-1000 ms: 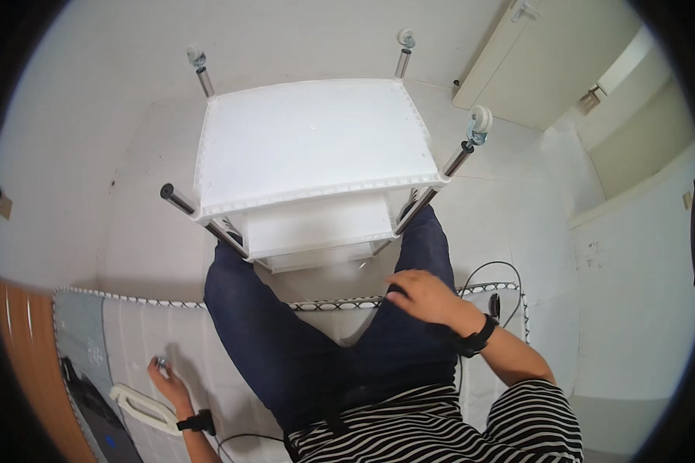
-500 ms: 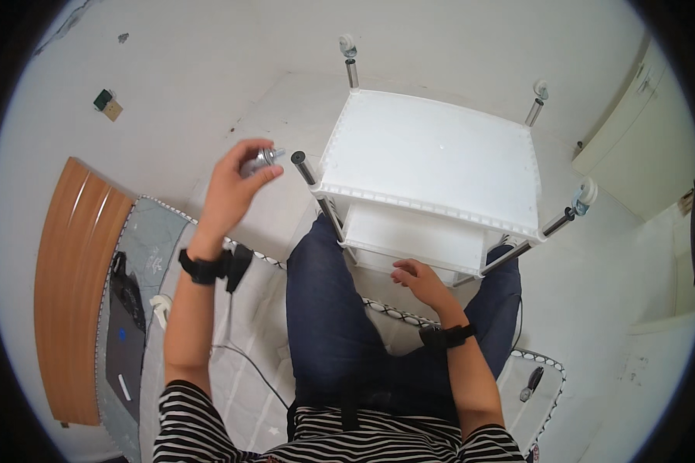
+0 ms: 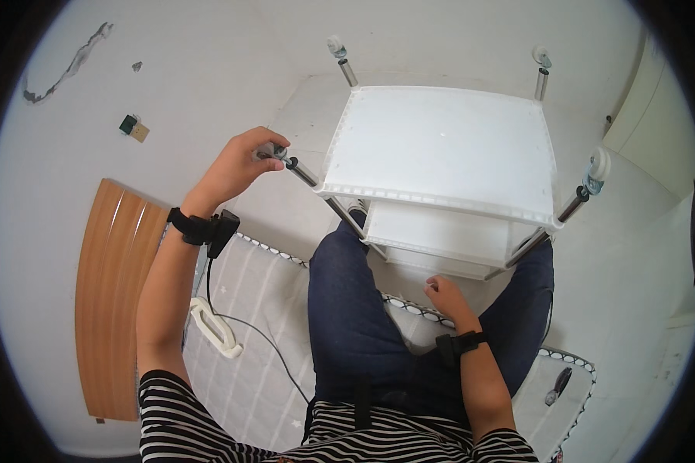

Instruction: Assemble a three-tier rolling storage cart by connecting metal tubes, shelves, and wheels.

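My left hand [image 3: 243, 162] is closed around a caster wheel [image 3: 275, 152], gripping it with thumb and fingers. The caster's stem meets the end of the cart's near-left metal tube [image 3: 304, 173]; whether it has gone in I cannot tell. The white shelf cart [image 3: 440, 147] stands upside down between my legs, its legs pointing up. White casters sit on its other three legs: far left [image 3: 337, 46], far right [image 3: 541, 55] and near right [image 3: 597, 170]. Below the cart's near edge, my right hand [image 3: 448, 299] hovers over my lap, fingers loosely bent and holding nothing.
A bed with a quilted grey cover [image 3: 247, 285] lies beneath me. On it rest a white oval handle-like part [image 3: 215, 328] and a small dark object [image 3: 557, 386]. A wooden headboard [image 3: 116, 309] stands at the left. A cable [image 3: 266, 356] runs from my left wrist strap.
My left hand has brought the caster right up to the near-left tube's end. My right hand has drawn back slightly toward my lap. The view has shifted a little.
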A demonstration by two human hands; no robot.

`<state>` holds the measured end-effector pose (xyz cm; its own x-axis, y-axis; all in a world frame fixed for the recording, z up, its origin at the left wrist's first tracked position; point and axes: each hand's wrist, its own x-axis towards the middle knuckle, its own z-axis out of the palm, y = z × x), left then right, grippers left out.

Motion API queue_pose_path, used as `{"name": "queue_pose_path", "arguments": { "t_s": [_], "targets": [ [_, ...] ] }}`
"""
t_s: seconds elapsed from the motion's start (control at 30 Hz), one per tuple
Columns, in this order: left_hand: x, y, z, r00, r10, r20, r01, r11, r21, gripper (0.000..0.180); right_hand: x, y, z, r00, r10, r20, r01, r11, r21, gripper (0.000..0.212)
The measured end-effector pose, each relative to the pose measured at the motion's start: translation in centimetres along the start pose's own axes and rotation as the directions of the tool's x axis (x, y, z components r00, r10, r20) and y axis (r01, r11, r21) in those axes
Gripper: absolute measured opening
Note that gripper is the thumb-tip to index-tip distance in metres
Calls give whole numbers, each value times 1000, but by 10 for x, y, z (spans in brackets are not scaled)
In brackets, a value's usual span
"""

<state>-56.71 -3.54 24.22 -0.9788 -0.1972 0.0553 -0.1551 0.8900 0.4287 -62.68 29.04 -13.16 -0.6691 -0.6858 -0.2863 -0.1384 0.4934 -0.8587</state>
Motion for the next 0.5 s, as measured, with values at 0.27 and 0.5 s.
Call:
{"name": "queue_pose_path", "arguments": {
  "t_s": [0.27, 0.5],
  "targets": [
    [7, 8, -3, 997, 30, 69, -40, 988, 150, 27, -7, -7, -6, 996, -76, 41, 74, 996, 48, 34],
    [7, 10, 2, 997, 24, 69, -39, 975, 221, 25, -5, -5, -4, 997, -77, 5, 77, 997, 13, 31]
  ]
}}
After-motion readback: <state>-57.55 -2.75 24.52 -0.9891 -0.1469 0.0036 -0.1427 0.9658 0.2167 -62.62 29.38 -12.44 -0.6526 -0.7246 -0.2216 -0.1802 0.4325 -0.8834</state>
